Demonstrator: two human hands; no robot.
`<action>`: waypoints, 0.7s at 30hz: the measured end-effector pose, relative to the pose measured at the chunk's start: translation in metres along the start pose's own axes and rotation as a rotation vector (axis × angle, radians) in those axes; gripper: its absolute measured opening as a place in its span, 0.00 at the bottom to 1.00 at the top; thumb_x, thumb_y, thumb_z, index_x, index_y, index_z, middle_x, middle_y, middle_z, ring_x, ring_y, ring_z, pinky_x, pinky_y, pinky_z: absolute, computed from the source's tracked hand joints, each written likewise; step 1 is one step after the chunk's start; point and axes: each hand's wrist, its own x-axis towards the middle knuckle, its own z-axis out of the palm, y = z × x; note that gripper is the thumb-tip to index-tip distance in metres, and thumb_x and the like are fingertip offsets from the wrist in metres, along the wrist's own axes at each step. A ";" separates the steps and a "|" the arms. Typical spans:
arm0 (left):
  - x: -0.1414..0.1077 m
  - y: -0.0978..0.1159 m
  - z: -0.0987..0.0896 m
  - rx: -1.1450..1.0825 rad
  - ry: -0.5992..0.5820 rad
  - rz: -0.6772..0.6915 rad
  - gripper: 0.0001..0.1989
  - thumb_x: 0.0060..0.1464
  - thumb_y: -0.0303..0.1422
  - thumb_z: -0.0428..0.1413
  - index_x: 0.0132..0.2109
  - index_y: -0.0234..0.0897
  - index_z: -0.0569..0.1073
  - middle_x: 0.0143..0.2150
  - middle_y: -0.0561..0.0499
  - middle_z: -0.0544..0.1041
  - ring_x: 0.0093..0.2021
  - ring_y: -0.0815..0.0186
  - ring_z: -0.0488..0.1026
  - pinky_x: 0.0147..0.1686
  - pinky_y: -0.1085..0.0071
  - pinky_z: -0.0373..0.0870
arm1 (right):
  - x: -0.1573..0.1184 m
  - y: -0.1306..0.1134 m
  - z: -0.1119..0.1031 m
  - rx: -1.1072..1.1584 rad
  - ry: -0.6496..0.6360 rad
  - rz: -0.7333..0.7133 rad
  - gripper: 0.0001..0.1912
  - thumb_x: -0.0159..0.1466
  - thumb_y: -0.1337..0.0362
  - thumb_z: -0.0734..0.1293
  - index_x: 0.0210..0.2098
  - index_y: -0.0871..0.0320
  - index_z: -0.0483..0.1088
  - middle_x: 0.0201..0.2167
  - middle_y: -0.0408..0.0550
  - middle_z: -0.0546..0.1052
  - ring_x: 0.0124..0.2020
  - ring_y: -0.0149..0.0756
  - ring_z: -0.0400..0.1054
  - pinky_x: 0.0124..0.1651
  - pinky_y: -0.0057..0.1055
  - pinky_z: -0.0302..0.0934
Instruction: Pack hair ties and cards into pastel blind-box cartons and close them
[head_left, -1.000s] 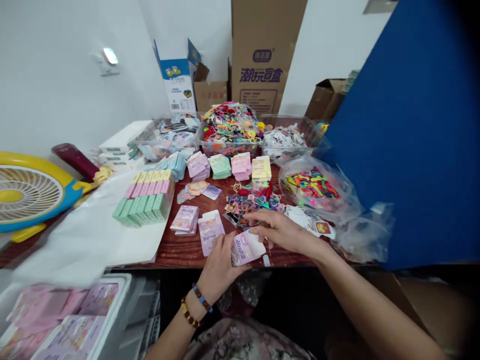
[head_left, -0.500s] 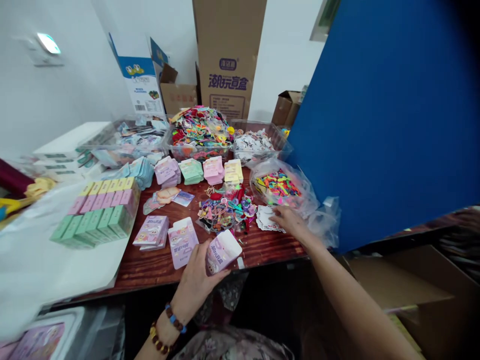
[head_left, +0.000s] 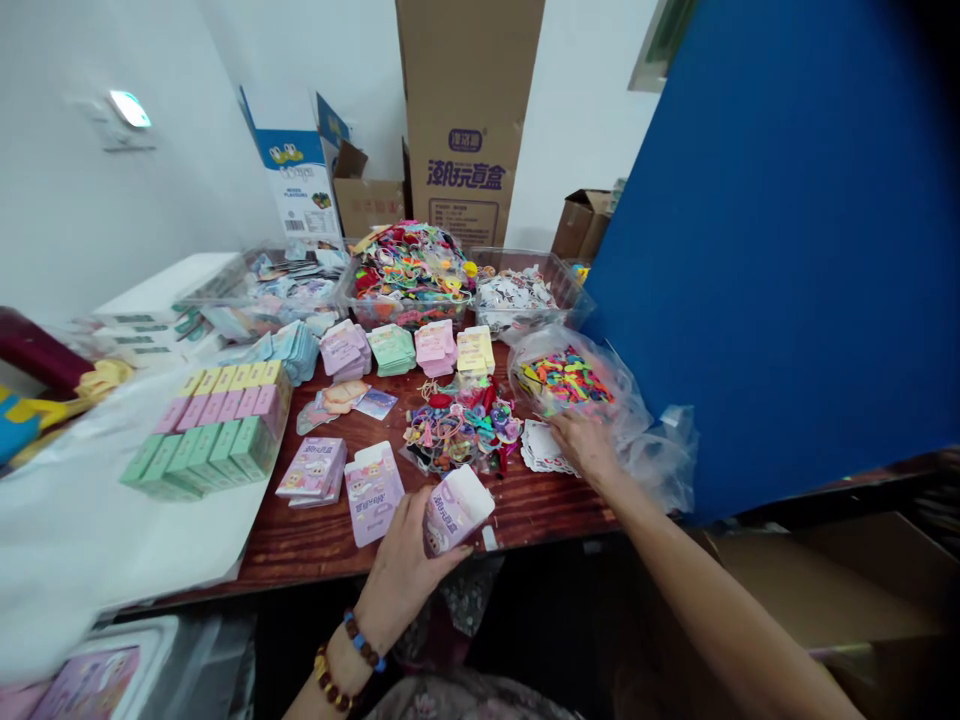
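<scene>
I log the left hand (head_left: 401, 570) curled around a pink paperboard box (head_left: 454, 510), its thin card flaps open, gripped from below; a flat printed box (head_left: 373, 492) lies just beyond that hand on the grained wooden table (head_left: 540, 510). The right hand (head_left: 589, 448) is half-curled at scalloped white paper cards (head_left: 541, 447); I cannot tell whether it pinches them. A clear plastic bag (head_left: 570, 385) of bright pieces sits just past it; a tangle of hair ties (head_left: 461, 428) lies between the hands, further out.

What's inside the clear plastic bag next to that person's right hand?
The clear plastic bag holds a heap of small, brightly coloured pieces, mostly pink, yellow and green. The top layer hides whatever lies beneath it.
</scene>
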 end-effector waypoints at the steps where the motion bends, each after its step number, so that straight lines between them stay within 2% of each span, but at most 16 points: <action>1: 0.002 0.000 0.001 0.003 0.012 0.008 0.34 0.49 0.36 0.66 0.60 0.38 0.62 0.55 0.43 0.71 0.58 0.52 0.70 0.59 0.51 0.67 | -0.004 0.001 -0.002 0.084 0.076 0.005 0.18 0.71 0.62 0.56 0.44 0.56 0.77 0.48 0.55 0.78 0.43 0.43 0.73 0.40 0.34 0.62; 3: 0.007 0.001 0.006 0.027 0.052 0.046 0.33 0.49 0.35 0.67 0.59 0.40 0.62 0.53 0.45 0.72 0.56 0.53 0.71 0.57 0.52 0.69 | -0.012 -0.002 -0.008 0.406 0.189 0.010 0.16 0.69 0.58 0.59 0.38 0.57 0.77 0.40 0.52 0.78 0.38 0.40 0.72 0.38 0.33 0.62; 4: 0.010 0.001 0.008 0.049 0.076 0.075 0.33 0.48 0.34 0.67 0.58 0.40 0.62 0.52 0.46 0.72 0.55 0.53 0.71 0.57 0.52 0.70 | -0.017 -0.006 -0.012 0.610 0.198 -0.005 0.15 0.67 0.55 0.61 0.35 0.57 0.76 0.36 0.50 0.77 0.35 0.39 0.72 0.36 0.32 0.63; 6: 0.015 0.002 0.014 0.096 0.111 0.141 0.34 0.47 0.34 0.68 0.59 0.41 0.62 0.50 0.46 0.71 0.54 0.52 0.71 0.55 0.51 0.70 | -0.028 -0.018 -0.023 0.937 0.114 -0.085 0.14 0.62 0.53 0.66 0.29 0.57 0.74 0.33 0.47 0.76 0.34 0.38 0.71 0.38 0.32 0.64; 8: 0.018 0.006 0.018 0.125 0.111 0.177 0.36 0.47 0.34 0.68 0.60 0.40 0.60 0.51 0.45 0.70 0.54 0.51 0.70 0.55 0.50 0.70 | -0.040 -0.036 -0.033 1.055 0.003 -0.200 0.12 0.59 0.55 0.69 0.27 0.56 0.75 0.37 0.48 0.76 0.39 0.38 0.71 0.45 0.34 0.64; 10: 0.019 0.012 0.021 0.123 0.075 0.171 0.37 0.48 0.33 0.68 0.61 0.39 0.59 0.52 0.44 0.69 0.55 0.51 0.69 0.56 0.50 0.70 | -0.052 -0.056 -0.039 1.021 -0.074 -0.283 0.08 0.59 0.60 0.68 0.25 0.56 0.75 0.41 0.48 0.75 0.43 0.39 0.70 0.49 0.34 0.62; 12: 0.018 0.017 0.022 0.102 0.036 0.151 0.36 0.49 0.32 0.66 0.62 0.39 0.59 0.53 0.43 0.68 0.56 0.51 0.68 0.57 0.50 0.69 | -0.058 -0.071 -0.039 0.949 -0.138 -0.334 0.08 0.59 0.64 0.67 0.24 0.56 0.75 0.41 0.49 0.76 0.43 0.39 0.71 0.49 0.35 0.62; 15: 0.016 0.018 0.021 0.066 0.008 0.144 0.35 0.51 0.31 0.64 0.63 0.41 0.58 0.53 0.45 0.68 0.57 0.52 0.68 0.59 0.50 0.67 | -0.051 -0.074 -0.033 0.932 -0.186 -0.388 0.09 0.61 0.63 0.67 0.26 0.56 0.77 0.44 0.49 0.78 0.47 0.40 0.72 0.52 0.36 0.62; 16: 0.016 0.017 0.020 0.062 0.008 0.138 0.35 0.51 0.31 0.63 0.63 0.41 0.58 0.53 0.46 0.68 0.57 0.52 0.68 0.59 0.50 0.67 | -0.043 -0.067 -0.031 0.936 -0.150 -0.365 0.09 0.62 0.61 0.66 0.28 0.56 0.78 0.45 0.49 0.79 0.48 0.41 0.72 0.53 0.36 0.62; 18: 0.014 0.012 0.018 0.064 0.017 0.109 0.35 0.51 0.32 0.64 0.63 0.41 0.59 0.54 0.45 0.68 0.57 0.52 0.67 0.60 0.50 0.66 | -0.018 -0.042 -0.029 0.851 -0.012 -0.213 0.11 0.64 0.59 0.65 0.35 0.55 0.78 0.44 0.48 0.80 0.47 0.40 0.72 0.52 0.34 0.62; 19: 0.012 0.010 0.017 0.068 0.019 0.087 0.35 0.51 0.33 0.64 0.63 0.40 0.60 0.54 0.44 0.69 0.58 0.51 0.67 0.60 0.50 0.66 | -0.003 -0.026 -0.029 0.737 0.062 -0.093 0.11 0.65 0.60 0.64 0.37 0.55 0.78 0.41 0.47 0.81 0.44 0.39 0.73 0.49 0.32 0.63; 20: 0.011 0.008 0.016 0.070 0.017 0.066 0.35 0.51 0.34 0.64 0.63 0.40 0.60 0.54 0.44 0.69 0.57 0.51 0.68 0.59 0.49 0.66 | 0.012 -0.009 -0.030 0.568 0.081 0.042 0.11 0.65 0.60 0.63 0.37 0.54 0.78 0.37 0.46 0.81 0.41 0.38 0.73 0.45 0.31 0.63; 21: 0.009 0.006 0.016 0.067 0.010 0.049 0.34 0.51 0.35 0.64 0.63 0.39 0.61 0.54 0.43 0.70 0.57 0.50 0.68 0.59 0.49 0.67 | 0.026 0.008 -0.031 0.500 0.098 0.117 0.12 0.64 0.61 0.63 0.35 0.56 0.78 0.34 0.48 0.80 0.38 0.40 0.73 0.43 0.32 0.63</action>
